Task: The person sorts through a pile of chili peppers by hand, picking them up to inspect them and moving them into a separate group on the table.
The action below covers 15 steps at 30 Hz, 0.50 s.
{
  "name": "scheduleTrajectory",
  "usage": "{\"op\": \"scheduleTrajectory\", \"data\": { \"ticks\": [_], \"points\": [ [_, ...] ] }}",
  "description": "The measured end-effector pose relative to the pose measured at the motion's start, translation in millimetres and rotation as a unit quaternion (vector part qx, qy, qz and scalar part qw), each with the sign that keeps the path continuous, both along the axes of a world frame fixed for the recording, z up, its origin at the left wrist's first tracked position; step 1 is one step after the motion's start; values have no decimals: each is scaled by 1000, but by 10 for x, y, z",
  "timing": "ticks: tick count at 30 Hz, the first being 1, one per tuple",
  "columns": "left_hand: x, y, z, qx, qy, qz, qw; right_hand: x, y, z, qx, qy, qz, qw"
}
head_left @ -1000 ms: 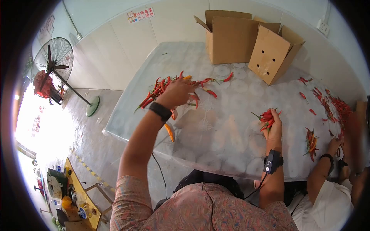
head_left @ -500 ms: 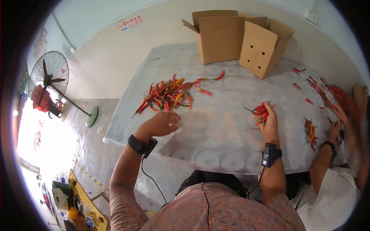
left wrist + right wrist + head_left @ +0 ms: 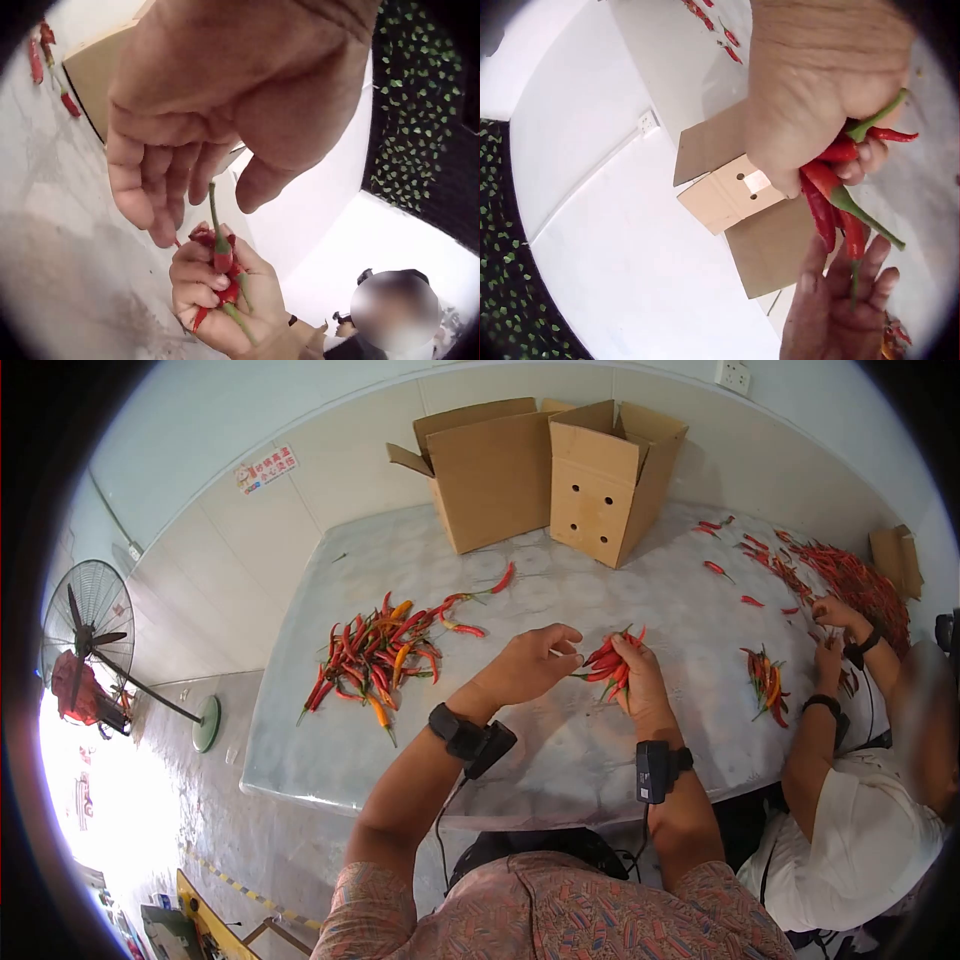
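A small bunch of red chili peppers (image 3: 608, 663) with green stems is gripped in my right hand (image 3: 645, 685), its fingers curled round them above the table. The stems poke out of the grip in the left wrist view, where the right hand (image 3: 232, 300) faces me. My left hand (image 3: 532, 665) is just left of the bunch, fingers loosely bent and holding nothing. From the right wrist, the left palm (image 3: 847, 307) shows turned up, its fingertips close under the peppers (image 3: 832, 202). Left of both hands lies a pile of red and orange chili peppers (image 3: 375, 650).
Two open cardboard boxes, a wide one (image 3: 495, 485) and a narrower one with holes (image 3: 590, 500), stand at the table's back. A small chili heap (image 3: 767, 682) lies to the right. Beyond it, another person's hands (image 3: 835, 625) work by a large red chili pile (image 3: 850, 575).
My left hand has left the chili pile and moved right, up to the bunch in the right hand. The right hand keeps its hold. The head view has shifted to the right.
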State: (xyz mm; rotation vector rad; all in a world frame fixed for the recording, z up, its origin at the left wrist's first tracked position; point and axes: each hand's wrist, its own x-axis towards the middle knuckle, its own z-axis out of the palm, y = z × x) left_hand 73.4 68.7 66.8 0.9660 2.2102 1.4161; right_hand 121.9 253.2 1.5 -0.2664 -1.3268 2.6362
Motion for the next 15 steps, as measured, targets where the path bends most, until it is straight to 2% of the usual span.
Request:
{"op": "scheduleTrajectory", "data": {
  "ticks": [1, 3, 7, 8, 10, 15],
  "points": [
    [-1, 22, -28, 0, -1, -4, 1000, 7, -22, 26, -5, 6, 12, 1000],
    [45, 54, 25, -11, -122, -9, 992, 13, -11, 20, 1, 12, 26, 1000],
    [29, 72, -213, 28, -128, 4, 991, 35, -53, 46, 19, 23, 80, 996],
    [27, 75, -247, 55, -152, 5, 987, 36, -60, 46, 19, 23, 79, 996],
    [18, 66, -322, 82, -175, 2, 981, 37, -70, 43, 88, 2, 92, 992],
    [12, 11, -331, 98, -228, 24, 969, 61, -116, 91, 97, -6, 86, 992]
  ]
}}
